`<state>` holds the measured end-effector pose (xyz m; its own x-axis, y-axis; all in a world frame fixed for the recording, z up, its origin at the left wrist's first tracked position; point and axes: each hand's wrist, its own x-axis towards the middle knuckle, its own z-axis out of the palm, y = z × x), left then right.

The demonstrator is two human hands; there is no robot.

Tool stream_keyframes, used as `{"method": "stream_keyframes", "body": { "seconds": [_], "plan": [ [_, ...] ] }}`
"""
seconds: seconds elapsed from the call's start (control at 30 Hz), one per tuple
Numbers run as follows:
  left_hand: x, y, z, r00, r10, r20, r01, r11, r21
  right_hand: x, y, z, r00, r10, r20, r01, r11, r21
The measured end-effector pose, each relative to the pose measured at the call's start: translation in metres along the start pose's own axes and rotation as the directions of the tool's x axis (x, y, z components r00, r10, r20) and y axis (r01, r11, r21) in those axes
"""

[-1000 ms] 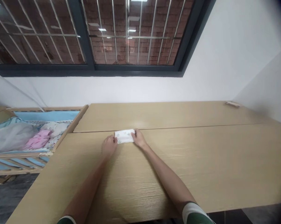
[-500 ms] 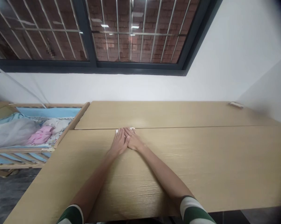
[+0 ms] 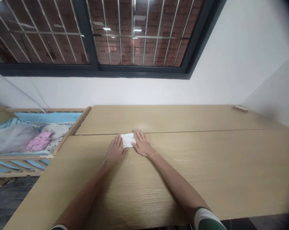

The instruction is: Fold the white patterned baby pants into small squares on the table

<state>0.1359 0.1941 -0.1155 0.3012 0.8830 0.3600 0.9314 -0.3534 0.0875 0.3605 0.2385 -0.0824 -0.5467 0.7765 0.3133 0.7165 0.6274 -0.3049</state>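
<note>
A small white wipe or cloth [image 3: 128, 140] lies flat on the wooden tabletop [image 3: 206, 172], close to the seam across it. My left hand [image 3: 116, 150] rests open at its left edge, fingers stretched forward. On the right side, my right hand [image 3: 142, 143] lies flat with fingers extended and its thumb touching the white piece. Whether it is paper or fabric I cannot tell. Parts of its edges are hidden under the hands.
A wooden crib [image 3: 72, 129] with bedding and a pink cloth [image 3: 40, 141] adjoins the table on the left. A small pale object [image 3: 240, 108] lies at the back right. Beyond are a white wall [image 3: 144, 91] and a barred window [image 3: 142, 48].
My hands have moved apart, left hand to the left and right hand to the right. The white piece, mostly covered before, now shows between them.
</note>
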Motion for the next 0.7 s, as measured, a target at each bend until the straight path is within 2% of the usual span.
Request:
{"method": "stream_keyframes", "body": {
  "seconds": [0.1,0.23,0.43,0.53,0.6,0.7],
  "plan": [
    [0.003,0.000,-0.011,0.996,0.055,0.072,-0.053,0.998,-0.028,-0.001,-0.001,-0.004,0.997,-0.081,0.005,0.080,0.996,0.025],
    [0.015,0.000,-0.020,0.992,0.010,0.129,0.002,0.996,-0.091,-0.001,0.006,0.000,0.996,-0.051,0.067,0.044,0.995,0.092],
    [0.034,-0.002,-0.031,0.990,-0.081,0.112,0.098,0.983,-0.157,0.009,0.013,0.006,0.999,0.012,-0.047,-0.003,0.983,0.186],
    [0.039,-0.006,-0.050,0.988,-0.132,0.080,0.146,0.968,-0.204,0.019,0.011,-0.006,0.997,0.011,-0.079,0.008,0.973,0.231],
    [0.037,-0.010,-0.066,0.984,-0.166,0.062,0.176,0.953,-0.248,0.027,0.010,-0.018,0.993,0.048,-0.110,-0.010,0.946,0.324],
    [0.030,-0.011,-0.082,0.974,-0.216,0.068,0.227,0.913,-0.340,0.039,0.008,-0.036,0.978,0.133,-0.158,-0.024,0.834,0.551]
  ]
}}
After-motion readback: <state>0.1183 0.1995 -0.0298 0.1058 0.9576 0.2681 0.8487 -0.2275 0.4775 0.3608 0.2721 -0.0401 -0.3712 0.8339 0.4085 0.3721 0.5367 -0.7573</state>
